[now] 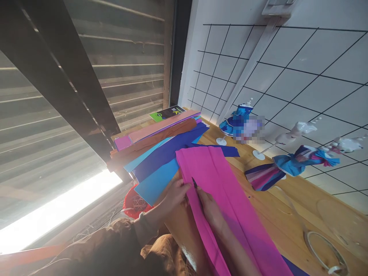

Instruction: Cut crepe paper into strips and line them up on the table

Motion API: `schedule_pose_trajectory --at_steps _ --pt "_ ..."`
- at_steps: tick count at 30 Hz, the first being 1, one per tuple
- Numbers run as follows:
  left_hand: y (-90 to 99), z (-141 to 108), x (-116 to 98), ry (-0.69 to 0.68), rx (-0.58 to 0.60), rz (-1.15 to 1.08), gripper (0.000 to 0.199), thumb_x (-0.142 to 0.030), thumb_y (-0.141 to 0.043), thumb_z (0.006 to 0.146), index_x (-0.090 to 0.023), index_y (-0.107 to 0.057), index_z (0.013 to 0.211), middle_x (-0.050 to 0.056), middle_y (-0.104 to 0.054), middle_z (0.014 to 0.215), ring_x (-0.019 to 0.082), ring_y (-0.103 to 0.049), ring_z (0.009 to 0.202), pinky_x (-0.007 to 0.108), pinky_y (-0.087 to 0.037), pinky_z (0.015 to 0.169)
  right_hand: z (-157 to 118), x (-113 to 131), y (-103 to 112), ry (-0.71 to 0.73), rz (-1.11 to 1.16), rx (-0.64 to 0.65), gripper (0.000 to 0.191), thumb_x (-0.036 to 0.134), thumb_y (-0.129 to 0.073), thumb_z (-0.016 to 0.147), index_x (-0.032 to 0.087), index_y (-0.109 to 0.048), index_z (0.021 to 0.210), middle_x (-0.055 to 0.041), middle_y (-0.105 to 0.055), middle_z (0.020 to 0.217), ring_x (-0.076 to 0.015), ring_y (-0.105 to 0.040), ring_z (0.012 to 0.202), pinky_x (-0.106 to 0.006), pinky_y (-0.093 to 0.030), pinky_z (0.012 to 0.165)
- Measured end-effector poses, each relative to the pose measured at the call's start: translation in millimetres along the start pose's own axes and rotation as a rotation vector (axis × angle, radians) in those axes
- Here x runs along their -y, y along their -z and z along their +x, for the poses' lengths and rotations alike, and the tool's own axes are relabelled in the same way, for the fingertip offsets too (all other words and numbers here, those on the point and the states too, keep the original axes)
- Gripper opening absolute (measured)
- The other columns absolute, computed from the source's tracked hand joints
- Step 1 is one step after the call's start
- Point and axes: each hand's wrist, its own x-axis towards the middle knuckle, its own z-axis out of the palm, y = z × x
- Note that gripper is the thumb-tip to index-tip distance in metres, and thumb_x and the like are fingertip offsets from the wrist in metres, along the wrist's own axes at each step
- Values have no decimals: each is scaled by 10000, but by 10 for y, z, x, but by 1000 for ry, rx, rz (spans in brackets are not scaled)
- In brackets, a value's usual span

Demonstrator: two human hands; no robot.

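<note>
A long folded sheet of magenta crepe paper lies along the wooden table. My left hand rests on the paper's left edge, fingers pressing it down. My right hand lies on the paper just beside the left one. It grips a thin dark tool whose tip points at the paper's edge. I cannot tell whether the tool is a pen or a blade.
Beyond the hands lies a fanned stack of blue, brown, pink and purple paper sheets, with a green and black packet behind it. Small doll stands in paper dresses line the tiled wall. A red basket sits below the table edge.
</note>
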Motion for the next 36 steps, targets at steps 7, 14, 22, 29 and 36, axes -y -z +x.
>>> schedule_pose_trajectory --at_steps 7,14,22,29,36 --pt "9 -6 -1 -28 44 -13 269 -401 -544 738 -135 -565 776 -11 -552 494 85 -466 325 188 -323 302 5 -9 5 -34 -10 22 560 588 -329 814 162 -680 719 -61 -685 709 -217 -614 716 -313 -432 718" --pt "-16 -37 -27 -17 9 -16 242 -396 -544 736 -154 -545 748 -23 -547 482 76 -458 324 176 -304 306 1 -12 -29 31 31 11 522 538 -346 833 152 -670 698 -68 -681 712 -205 -603 707 -294 -423 727" --pt "12 -42 -113 -7 47 -34 290 -429 -562 735 -153 -533 817 -12 -565 516 82 -487 360 170 -304 322 -1 -37 -18 42 0 -18 555 564 -315 833 155 -673 723 -64 -685 765 -208 -603 734 -294 -426 747" --pt "42 48 -197 -17 61 -57 242 -358 -557 742 -148 -536 860 -7 -568 526 81 -483 361 174 -314 332 -28 -1 -3 -3 49 -11 490 510 -359 830 139 -670 903 -77 -685 920 -227 -591 901 -310 -407 814" --pt "49 38 -121 -30 75 -85 238 -368 -543 749 -153 -534 851 -8 -570 529 84 -483 355 182 -292 314 20 21 -15 37 53 14 548 556 -336 838 137 -688 841 -63 -688 830 -211 -590 801 -303 -408 766"
